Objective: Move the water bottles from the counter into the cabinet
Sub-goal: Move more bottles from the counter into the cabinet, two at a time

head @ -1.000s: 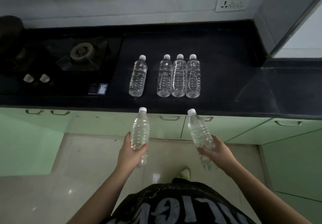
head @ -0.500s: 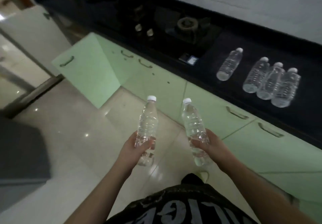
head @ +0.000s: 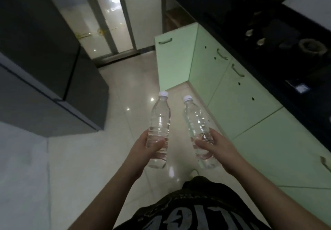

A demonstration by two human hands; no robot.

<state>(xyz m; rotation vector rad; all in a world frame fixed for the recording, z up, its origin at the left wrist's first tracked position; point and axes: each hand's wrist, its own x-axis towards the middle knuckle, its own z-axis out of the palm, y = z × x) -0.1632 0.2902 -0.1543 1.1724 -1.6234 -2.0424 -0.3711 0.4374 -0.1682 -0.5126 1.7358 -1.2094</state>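
My left hand (head: 143,149) grips the lower half of a clear water bottle with a white cap (head: 160,120), held upright over the floor. My right hand (head: 217,146) grips a second clear water bottle (head: 196,120), tilted slightly left, close beside the first. An open pale green cabinet door (head: 172,57) stands out from the row of green cabinets (head: 241,104) ahead on the right. The black counter (head: 268,38) runs above them. The bottles left on the counter are out of view.
A dark grey fridge (head: 44,59) stands on the left. A glass door (head: 107,18) lies straight ahead past the glossy tiled floor (head: 125,95). The stove burner (head: 312,46) and its knobs sit on the counter at the upper right.
The view has swung left, away from the counter. The four bottles on the counter have left the frame. Both hands still carry their bottles, now over the floor facing the open cabinet door.
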